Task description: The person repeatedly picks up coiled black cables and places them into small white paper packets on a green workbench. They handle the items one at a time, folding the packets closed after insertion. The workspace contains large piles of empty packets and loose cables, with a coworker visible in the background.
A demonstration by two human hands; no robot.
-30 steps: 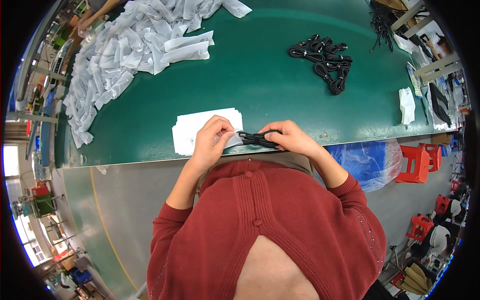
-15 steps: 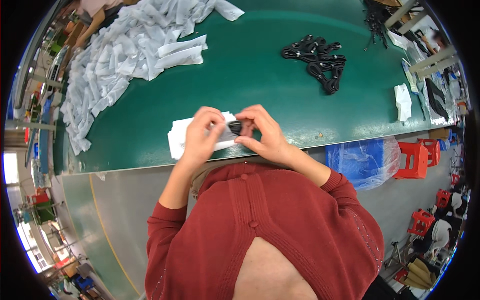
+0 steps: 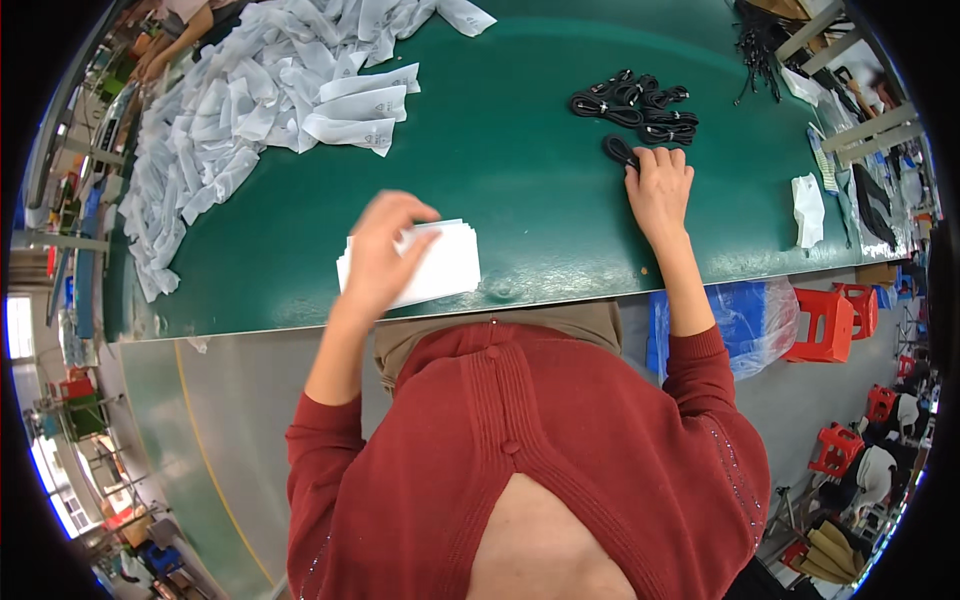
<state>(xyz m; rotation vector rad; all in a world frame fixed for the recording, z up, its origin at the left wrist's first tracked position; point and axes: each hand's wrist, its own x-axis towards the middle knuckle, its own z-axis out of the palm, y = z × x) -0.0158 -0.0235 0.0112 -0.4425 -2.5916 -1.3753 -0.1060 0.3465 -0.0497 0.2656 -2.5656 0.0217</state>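
My left hand (image 3: 380, 252) hovers over or rests on a stack of flat white bags (image 3: 445, 268) near the table's front edge. Its thumb and fingers are apart, slightly blurred, and nothing shows between them. Further right, my right hand (image 3: 662, 190) closes on a coiled black cable (image 3: 619, 150), which its fingers partly cover. Just beyond lie several more coiled black cables (image 3: 635, 97) in a small group. At the far left, a large heap of filled whitish bags (image 3: 270, 90) spreads over the green table (image 3: 500, 150).
A crumpled white bag (image 3: 807, 210) lies near the table's right end, with dark cables (image 3: 757, 50) further back. Below the table edge are a blue bin (image 3: 735, 325) lined with clear plastic and red stools (image 3: 825, 325). Another person's arm (image 3: 185, 42) shows at the far left corner.
My right hand has moved from the bag stack to the cables. The bag with a black cable has left my hands, and one more filled bag lies at the heap's near edge.
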